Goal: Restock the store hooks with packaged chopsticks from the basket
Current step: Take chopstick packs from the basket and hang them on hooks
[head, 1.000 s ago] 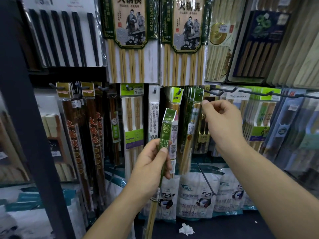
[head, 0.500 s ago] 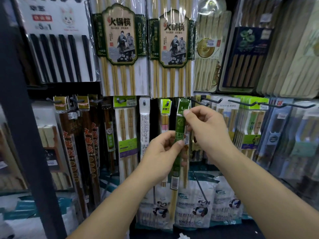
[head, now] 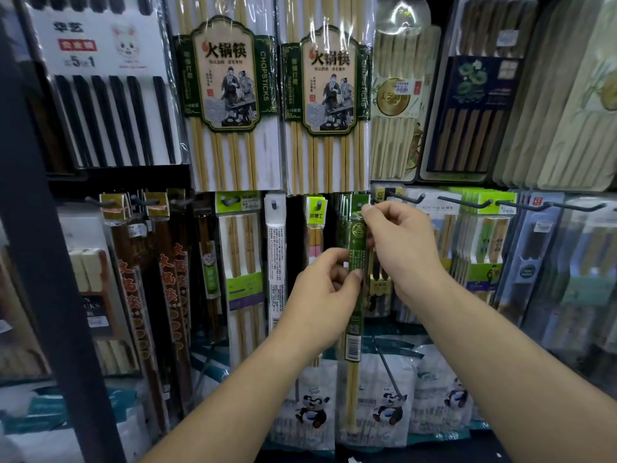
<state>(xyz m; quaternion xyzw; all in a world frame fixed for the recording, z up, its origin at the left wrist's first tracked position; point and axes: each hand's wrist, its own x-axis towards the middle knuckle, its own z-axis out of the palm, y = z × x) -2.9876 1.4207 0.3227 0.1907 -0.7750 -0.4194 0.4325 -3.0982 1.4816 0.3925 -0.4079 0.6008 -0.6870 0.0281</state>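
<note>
Fingers of the left hand and right hand pinch a green chopstick pack upright before the store hooks.

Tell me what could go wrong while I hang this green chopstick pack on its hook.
1. Your right hand pinches the green pack at its very top, covering the hang hole, so threading it blind could fail and it might drop.
2. Behind it, other green packs already hang; pushing in could knock them loose.
3. The neighbouring hook juts out beside your right hand and might snag it.
</note>
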